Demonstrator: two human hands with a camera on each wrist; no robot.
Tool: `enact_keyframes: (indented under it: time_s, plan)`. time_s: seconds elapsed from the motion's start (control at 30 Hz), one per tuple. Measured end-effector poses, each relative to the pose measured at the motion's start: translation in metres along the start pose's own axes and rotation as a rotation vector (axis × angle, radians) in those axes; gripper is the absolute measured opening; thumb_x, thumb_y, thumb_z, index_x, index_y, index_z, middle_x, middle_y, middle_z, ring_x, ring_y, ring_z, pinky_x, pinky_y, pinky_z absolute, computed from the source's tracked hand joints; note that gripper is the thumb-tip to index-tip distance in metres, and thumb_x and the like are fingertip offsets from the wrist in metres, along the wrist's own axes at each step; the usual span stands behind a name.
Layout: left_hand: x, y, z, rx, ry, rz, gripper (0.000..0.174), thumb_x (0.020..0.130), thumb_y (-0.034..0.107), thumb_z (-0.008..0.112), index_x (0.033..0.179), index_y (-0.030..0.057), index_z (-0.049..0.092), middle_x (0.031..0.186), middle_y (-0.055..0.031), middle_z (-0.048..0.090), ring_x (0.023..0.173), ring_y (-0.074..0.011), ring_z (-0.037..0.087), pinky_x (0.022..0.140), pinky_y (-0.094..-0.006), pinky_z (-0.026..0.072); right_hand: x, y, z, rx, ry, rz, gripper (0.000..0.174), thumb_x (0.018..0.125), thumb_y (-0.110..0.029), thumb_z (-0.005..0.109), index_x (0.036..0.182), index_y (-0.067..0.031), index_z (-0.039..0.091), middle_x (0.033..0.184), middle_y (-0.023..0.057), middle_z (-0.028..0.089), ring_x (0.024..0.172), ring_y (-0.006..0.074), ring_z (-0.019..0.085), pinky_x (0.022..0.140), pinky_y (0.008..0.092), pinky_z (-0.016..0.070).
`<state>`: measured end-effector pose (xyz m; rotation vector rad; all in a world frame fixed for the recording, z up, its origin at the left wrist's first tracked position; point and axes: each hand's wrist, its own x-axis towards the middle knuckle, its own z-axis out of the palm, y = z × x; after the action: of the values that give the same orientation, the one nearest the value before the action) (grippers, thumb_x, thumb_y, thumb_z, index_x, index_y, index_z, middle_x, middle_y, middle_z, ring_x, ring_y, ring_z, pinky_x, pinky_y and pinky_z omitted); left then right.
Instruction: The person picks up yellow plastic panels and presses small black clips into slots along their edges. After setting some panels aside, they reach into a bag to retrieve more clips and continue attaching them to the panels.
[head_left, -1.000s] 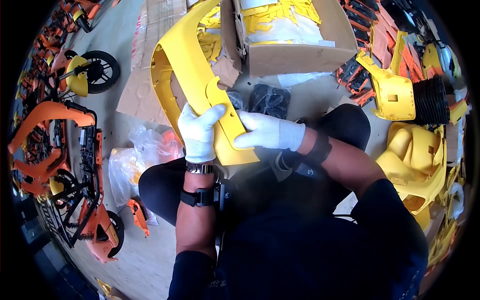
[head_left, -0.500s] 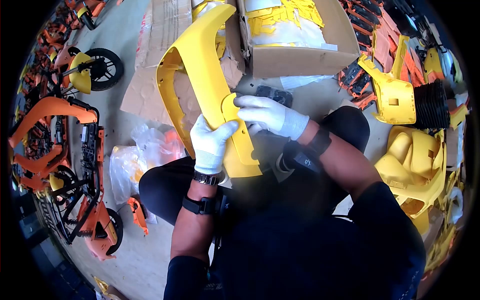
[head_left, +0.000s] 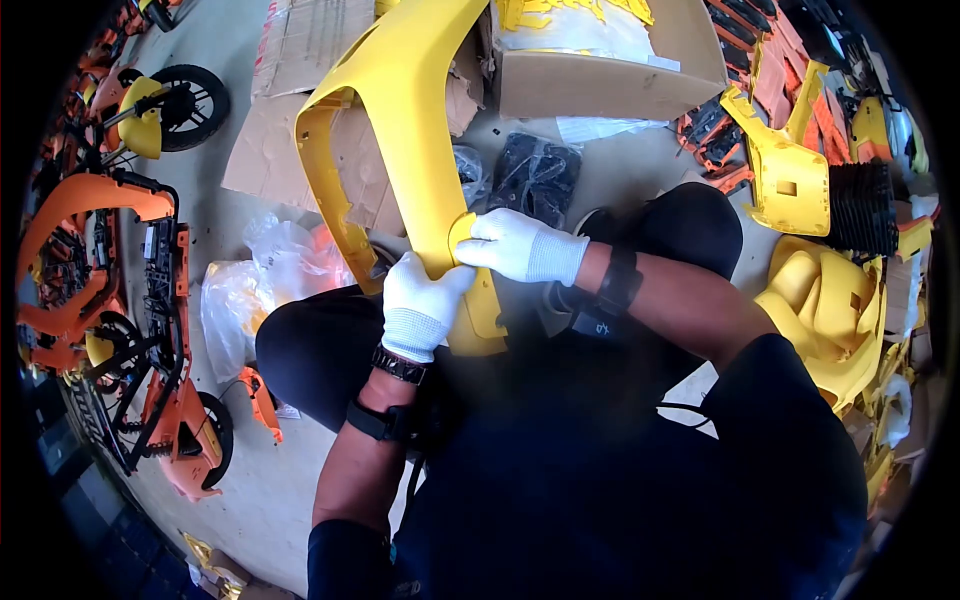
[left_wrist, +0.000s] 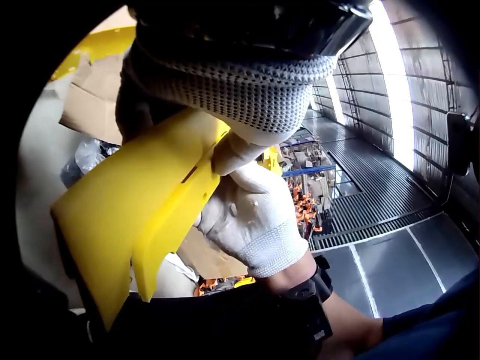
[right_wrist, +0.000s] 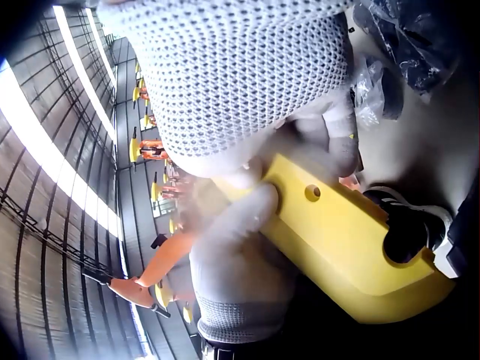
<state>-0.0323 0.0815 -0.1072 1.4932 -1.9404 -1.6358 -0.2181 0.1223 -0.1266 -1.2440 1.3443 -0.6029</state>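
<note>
Long yellow panel (head_left: pixel 400 120) with small yellow plate (head_left: pixel 485 310), held over the lap of a seated person
Panel stood tilted, its lower end between the knees and its upper end reaching past the cardboard box (head_left: pixel 600 85); plate lay flat against the panel's lower right edge. Gloved left hand (head_left: pixel 418 305) was curled round the panel from the left, thumb on its face; gloved right hand (head_left: pixel 510 245) pinched the plate's rounded top against the panel with bent fingers. Judged: the fit would go best with the left grip steadying the panel, the plate's edges lined up flush, and pressure spread evenly along the seam rather than at one corner
</note>
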Motion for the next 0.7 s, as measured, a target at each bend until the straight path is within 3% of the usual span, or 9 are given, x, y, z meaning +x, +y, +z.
enact_keyframes:
  time_s: [0.07, 0.13, 0.17, 0.27, 0.4, 0.47, 0.53, 0.6, 0.7]
  plan:
    - [0.001, -0.004, 0.005, -0.021, 0.003, -0.017, 0.031, 0.08, 0.012, 0.076, 0.099, -0.0107, 0.066, 0.087, -0.0156, 0.074, 0.078, -0.0191, 0.072, 0.072, -0.0309, 0.0565, 0.002, 0.014, 0.005, -0.11, 0.051, -0.135, 0.035, 0.098, -0.027, 0.052, 0.108, 0.0023, 0.068, 0.093, 0.0221, 0.069, 0.085, 0.0331, 0.069, 0.078, 0.0396, 0.0538]
    - [0.003, -0.005, 0.011, 0.006, 0.079, 0.039, 0.032, 0.079, 0.02, 0.074, 0.089, -0.01, 0.066, 0.077, -0.0205, 0.072, 0.074, -0.0298, 0.073, 0.068, -0.0355, 0.0566, 0.004, 0.023, 0.007, -0.19, 0.072, -0.184, 0.035, 0.098, -0.026, 0.051, 0.108, 0.002, 0.068, 0.093, 0.0228, 0.069, 0.085, 0.0334, 0.069, 0.078, 0.0397, 0.0539]
    - [0.002, 0.001, 0.013, -0.035, 0.091, 0.051, 0.03, 0.08, 0.019, 0.073, 0.087, -0.0097, 0.065, 0.075, -0.0203, 0.071, 0.072, -0.0289, 0.073, 0.068, -0.0351, 0.0566, 0.004, 0.017, 0.008, -0.103, 0.096, -0.092, 0.033, 0.098, -0.025, 0.051, 0.105, 0.0022, 0.069, 0.092, 0.0228, 0.069, 0.084, 0.0339, 0.069, 0.076, 0.0402, 0.0538]
    - [0.007, 0.001, 0.016, -0.246, 0.069, -0.065, 0.025, 0.082, 0.01, 0.073, 0.096, -0.0088, 0.065, 0.083, -0.0155, 0.073, 0.075, -0.0195, 0.071, 0.069, -0.0315, 0.0564, 0.013, 0.032, 0.003, -0.173, 0.058, -0.188, 0.034, 0.098, -0.027, 0.052, 0.104, 0.0017, 0.068, 0.093, 0.0221, 0.068, 0.081, 0.0326, 0.068, 0.074, 0.0394, 0.0536]
    - [0.014, -0.001, 0.013, -0.488, 0.043, -0.04, 0.037, 0.085, 0.002, 0.07, 0.12, -0.0085, 0.06, 0.109, -0.0123, 0.07, 0.096, -0.0179, 0.068, 0.087, -0.0298, 0.0538, 0.017, 0.011, -0.002, -0.03, 0.121, -0.1, 0.034, 0.098, -0.028, 0.056, 0.106, 0.0028, 0.068, 0.098, 0.0218, 0.068, 0.082, 0.0302, 0.069, 0.073, 0.0375, 0.0537]
    - [0.014, 0.006, 0.011, -0.684, 0.137, -0.011, 0.036, 0.084, -0.001, 0.069, 0.119, -0.0083, 0.061, 0.108, -0.0126, 0.07, 0.096, -0.0181, 0.068, 0.087, -0.0303, 0.054, 0.021, 0.005, -0.003, 0.016, 0.155, -0.204, 0.036, 0.096, -0.027, 0.06, 0.11, 0.0053, 0.066, 0.096, 0.0202, 0.068, 0.083, 0.0272, 0.069, 0.075, 0.0362, 0.0538]
    - [0.015, 0.006, 0.002, -0.657, 0.2, -0.028, 0.036, 0.08, -0.002, 0.069, 0.114, -0.0082, 0.062, 0.104, -0.0121, 0.071, 0.089, -0.018, 0.068, 0.085, -0.0302, 0.0548, 0.025, -0.003, -0.003, 0.131, 0.155, -0.09, 0.04, 0.095, -0.029, 0.062, 0.111, 0.0071, 0.065, 0.096, 0.0196, 0.069, 0.086, 0.0226, 0.07, 0.075, 0.0341, 0.0543]
    - [0.014, 0.003, -0.005, -0.647, 0.201, -0.035, 0.03, 0.078, -0.004, 0.07, 0.107, -0.0077, 0.063, 0.099, -0.0117, 0.071, 0.086, -0.0158, 0.066, 0.081, -0.0289, 0.0541, 0.02, -0.013, -0.011, 0.393, 0.12, 0.068, 0.039, 0.097, -0.029, 0.062, 0.12, 0.0028, 0.063, 0.1, 0.0094, 0.069, 0.089, 0.0165, 0.068, 0.076, 0.0296, 0.0556]
    - [0.013, 0.002, -0.007, -0.705, 0.214, -0.016, 0.027, 0.078, -0.002, 0.07, 0.104, -0.0069, 0.064, 0.097, -0.0109, 0.071, 0.084, -0.0163, 0.066, 0.08, -0.029, 0.0534, 0.016, -0.019, -0.02, 0.606, 0.061, 0.041, 0.041, 0.098, -0.032, 0.06, 0.12, 0.0035, 0.061, 0.106, 0.0122, 0.066, 0.088, 0.0188, 0.069, 0.071, 0.03, 0.0583]
